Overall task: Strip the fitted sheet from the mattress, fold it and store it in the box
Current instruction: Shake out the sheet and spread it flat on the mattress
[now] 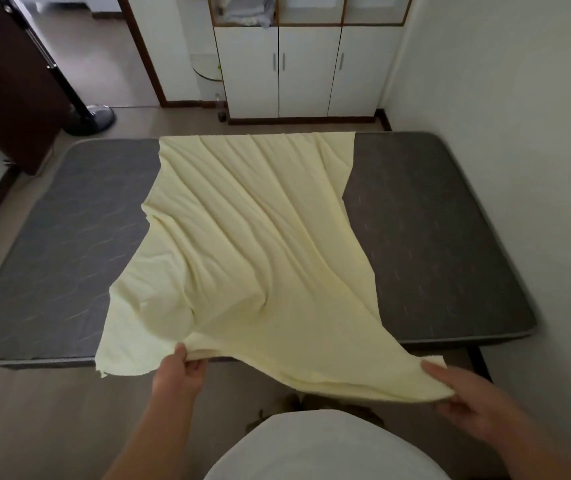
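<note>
Grey mattress (69, 237) carries the yellow sheet (242, 237); left grip (180, 372) and right grip (467, 400) pinch its near edge.

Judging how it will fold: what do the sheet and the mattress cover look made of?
The sheet: thin, soft, matte cloth, perhaps cotton; it drapes in fine loose folds. The mattress: grey quilted textile cover with a slight sheen; faint stitched lines show.
</note>
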